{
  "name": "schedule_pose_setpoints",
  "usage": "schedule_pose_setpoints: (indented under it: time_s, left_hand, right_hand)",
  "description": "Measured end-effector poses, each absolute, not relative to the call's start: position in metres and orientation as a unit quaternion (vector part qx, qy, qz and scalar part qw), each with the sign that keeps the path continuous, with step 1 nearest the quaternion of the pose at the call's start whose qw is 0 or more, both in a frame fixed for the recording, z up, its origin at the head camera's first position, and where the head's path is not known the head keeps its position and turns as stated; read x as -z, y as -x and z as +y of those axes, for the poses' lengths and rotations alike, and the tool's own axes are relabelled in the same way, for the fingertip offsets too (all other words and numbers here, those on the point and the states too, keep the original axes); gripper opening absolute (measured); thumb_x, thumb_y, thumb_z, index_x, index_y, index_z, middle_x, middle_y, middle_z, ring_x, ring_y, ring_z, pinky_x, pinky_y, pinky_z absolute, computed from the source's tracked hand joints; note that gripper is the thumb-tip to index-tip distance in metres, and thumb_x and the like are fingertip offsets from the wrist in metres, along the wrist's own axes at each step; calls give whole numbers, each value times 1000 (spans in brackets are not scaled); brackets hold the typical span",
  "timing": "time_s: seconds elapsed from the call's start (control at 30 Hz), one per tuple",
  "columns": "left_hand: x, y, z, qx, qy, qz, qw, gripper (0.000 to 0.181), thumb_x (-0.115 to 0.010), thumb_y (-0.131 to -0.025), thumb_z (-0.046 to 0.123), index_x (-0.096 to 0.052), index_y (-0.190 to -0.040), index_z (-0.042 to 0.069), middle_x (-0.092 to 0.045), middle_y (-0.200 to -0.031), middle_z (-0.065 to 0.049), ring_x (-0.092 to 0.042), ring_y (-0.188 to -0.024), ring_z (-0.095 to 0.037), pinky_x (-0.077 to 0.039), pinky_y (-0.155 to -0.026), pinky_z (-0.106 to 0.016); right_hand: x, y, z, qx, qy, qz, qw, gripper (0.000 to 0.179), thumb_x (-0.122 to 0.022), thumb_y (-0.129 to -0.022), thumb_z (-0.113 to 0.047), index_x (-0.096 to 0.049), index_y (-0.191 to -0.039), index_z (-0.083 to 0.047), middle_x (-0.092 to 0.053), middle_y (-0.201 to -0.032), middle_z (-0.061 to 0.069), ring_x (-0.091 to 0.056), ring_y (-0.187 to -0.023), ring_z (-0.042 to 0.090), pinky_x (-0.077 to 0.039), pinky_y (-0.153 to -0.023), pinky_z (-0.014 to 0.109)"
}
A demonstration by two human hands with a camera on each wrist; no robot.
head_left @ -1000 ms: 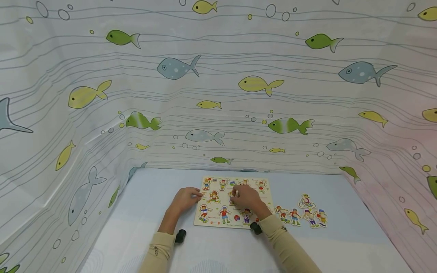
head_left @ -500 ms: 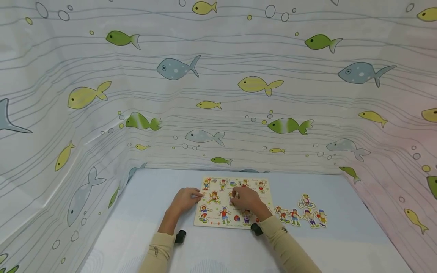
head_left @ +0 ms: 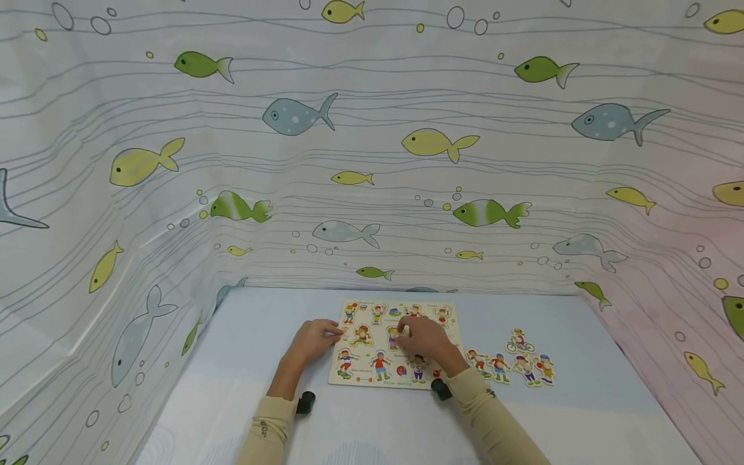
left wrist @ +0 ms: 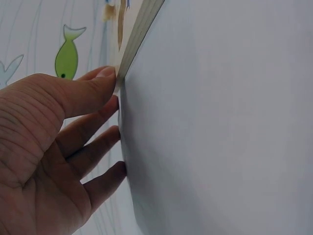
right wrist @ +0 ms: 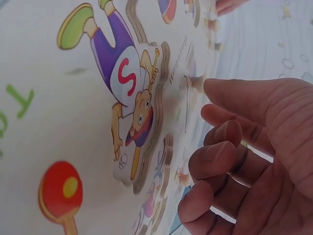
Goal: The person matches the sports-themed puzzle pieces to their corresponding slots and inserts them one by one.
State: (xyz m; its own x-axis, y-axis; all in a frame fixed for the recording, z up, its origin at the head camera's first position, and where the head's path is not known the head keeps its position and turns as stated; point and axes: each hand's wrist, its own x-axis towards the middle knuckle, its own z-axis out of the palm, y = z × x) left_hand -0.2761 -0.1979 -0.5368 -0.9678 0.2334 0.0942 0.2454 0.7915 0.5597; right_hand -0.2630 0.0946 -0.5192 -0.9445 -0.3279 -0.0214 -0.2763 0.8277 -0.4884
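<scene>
The tabletop bears a puzzle board. The left hand, grip relaxed, touches the board's left edge; the right hand is over its middle. Five loose figures lie to the board's right. Whether the right grip pinches a small peg cannot be told.

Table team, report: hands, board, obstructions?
Left hand at left edge of board. Right hand over board, hiding part of it. Five loose pieces right of board.
</scene>
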Motion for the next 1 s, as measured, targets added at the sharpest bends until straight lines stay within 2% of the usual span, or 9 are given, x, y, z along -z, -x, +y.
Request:
schedule_pose_setpoints:
  time_s: [0.63, 1.0]
  left_hand:
    - [534, 275, -199, 298, 133, -945, 7, 12, -76, -87, 12, -80, -98, 11, -70, -118, -9, -60, -118, -34, -44, -102, -50]
    - [534, 274, -197, 294, 127, -947, 5, 11, -76, -87, 12, -80, -97, 11, -70, -117, -9, -59, -118, -35, -45, -102, -51]
  right_hand:
    - [497, 251, 109, 235, 150, 959, 44, 13, -69, -94, -28, -67, -104, -19, -53, -68, -6, -49, -52, 13, -39, -45, 29]
    - [490, 246, 122, 235, 147, 960, 18, 16, -69, -93, -27, -67, -106, -17, -52, -68, -6, -47, -57, 13, -37, -47, 29]
